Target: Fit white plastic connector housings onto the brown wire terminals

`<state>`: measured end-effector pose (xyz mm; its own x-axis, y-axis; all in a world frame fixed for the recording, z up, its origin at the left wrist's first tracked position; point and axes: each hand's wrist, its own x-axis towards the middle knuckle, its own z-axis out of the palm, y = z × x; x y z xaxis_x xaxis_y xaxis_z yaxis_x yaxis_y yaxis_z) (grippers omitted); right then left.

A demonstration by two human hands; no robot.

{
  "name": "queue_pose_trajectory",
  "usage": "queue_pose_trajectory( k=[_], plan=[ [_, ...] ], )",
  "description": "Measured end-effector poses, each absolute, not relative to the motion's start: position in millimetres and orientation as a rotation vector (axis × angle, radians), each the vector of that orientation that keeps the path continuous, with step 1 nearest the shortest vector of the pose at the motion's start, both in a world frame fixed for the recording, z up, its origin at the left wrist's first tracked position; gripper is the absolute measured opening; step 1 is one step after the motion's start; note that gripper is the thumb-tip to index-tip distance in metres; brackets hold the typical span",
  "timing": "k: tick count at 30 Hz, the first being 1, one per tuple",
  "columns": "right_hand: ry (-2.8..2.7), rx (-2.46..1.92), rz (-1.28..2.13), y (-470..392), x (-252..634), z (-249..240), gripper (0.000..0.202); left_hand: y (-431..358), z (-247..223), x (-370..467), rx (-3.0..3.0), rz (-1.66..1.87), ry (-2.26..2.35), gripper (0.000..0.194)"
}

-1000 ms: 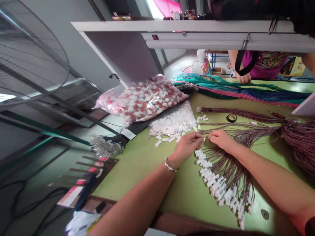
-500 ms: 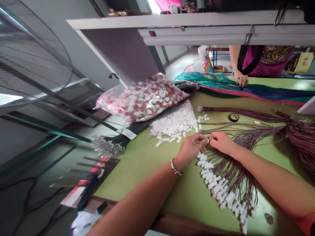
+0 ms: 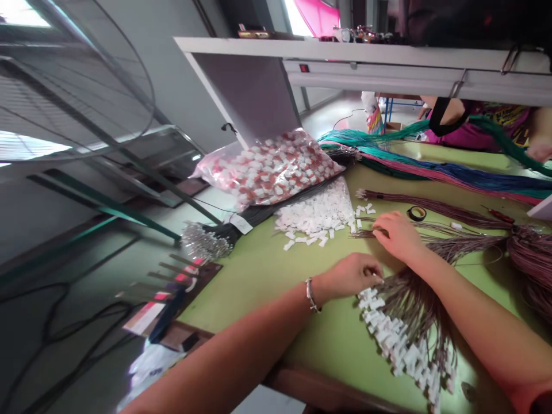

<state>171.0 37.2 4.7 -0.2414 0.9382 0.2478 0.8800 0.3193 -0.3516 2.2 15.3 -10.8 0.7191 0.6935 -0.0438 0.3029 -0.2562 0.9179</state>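
My left hand [image 3: 351,276] is closed at the upper end of the row of white connectors [image 3: 392,333], its fingertips pinched round a white connector at the wires' end. My right hand [image 3: 399,236] is curled over the tips of the loose brown wires [image 3: 466,247]; what its fingers hold, if anything, is hidden. Brown wires fan out from the connector row under my right forearm. Loose white connectors [image 3: 317,213] lie heaped beyond my left hand.
Behind the heap lies a clear bag of white and red-brown parts [image 3: 276,169]. Black tape [image 3: 416,214] and a brown wire bundle [image 3: 431,204] lie beyond my right hand. Across the table [image 3: 254,287], a person lifts green wires [image 3: 495,135].
My hands have parted: the left moved down to the connector row, the right up and away over the loose wires. The person opposite has raised green wires. The view has shifted.
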Motion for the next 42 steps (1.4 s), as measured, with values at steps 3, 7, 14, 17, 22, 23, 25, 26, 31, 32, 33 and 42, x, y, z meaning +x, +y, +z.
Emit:
queue_pose_trajectory(
  k=[3,7,14,17,22,23,25,26,31,32,33,42],
  plan=[
    [-2.316,-1.725,0.092,44.1,159.8,-4.9,0.022,10.9,-1.1,-0.7,1.957,0.404,0.558,0.008],
    [-2.425,-1.727,0.077,41.0,150.7,-21.3,0.016,32.0,8.0,-27.9,1.908,0.629,0.769,0.017],
    [-2.507,-1.618,-0.004,23.8,148.6,-23.2,0.018,71.5,-6.2,-37.0,1.729,0.827,1.481,0.023],
    [-2.525,-1.646,-0.042,20.5,147.0,-20.3,0.016,76.6,-17.4,-19.3,2.002,0.794,1.465,0.019],
    [-2.548,-1.578,0.084,24.0,147.6,-18.8,0.015,78.0,-18.2,-21.6,2.031,0.746,1.456,0.004],
    [-2.546,-1.556,0.134,25.8,148.0,-19.2,0.014,77.4,-16.1,-26.0,2.004,0.751,1.437,0.004],
    [-2.512,-1.525,0.233,29.9,149.2,-20.1,0.010,76.0,-11.2,-35.1,1.924,0.781,1.415,0.001],
    [-2.462,-1.515,0.290,32.0,150.1,-20.3,0.009,75.3,-8.7,-39.2,1.858,0.810,1.412,0.001],
    [-1.868,-1.444,0.789,39.7,157.1,-19.3,0.016,69.9,-1.6,-47.2,1.372,0.942,1.311,0.025],
    [-1.749,-1.415,0.900,40.6,157.8,-19.5,0.017,67.7,-1.8,-45.7,1.316,0.929,1.271,0.025],
    [-1.656,-1.391,0.985,41.3,158.0,-20.0,0.017,65.2,-2.7,-43.2,1.281,0.906,1.233,0.024],
    [-1.655,-1.412,0.795,40.4,155.1,-24.3,0.019,48.4,-12.3,-23.2,1.169,0.834,1.072,0.022]
  ],
)
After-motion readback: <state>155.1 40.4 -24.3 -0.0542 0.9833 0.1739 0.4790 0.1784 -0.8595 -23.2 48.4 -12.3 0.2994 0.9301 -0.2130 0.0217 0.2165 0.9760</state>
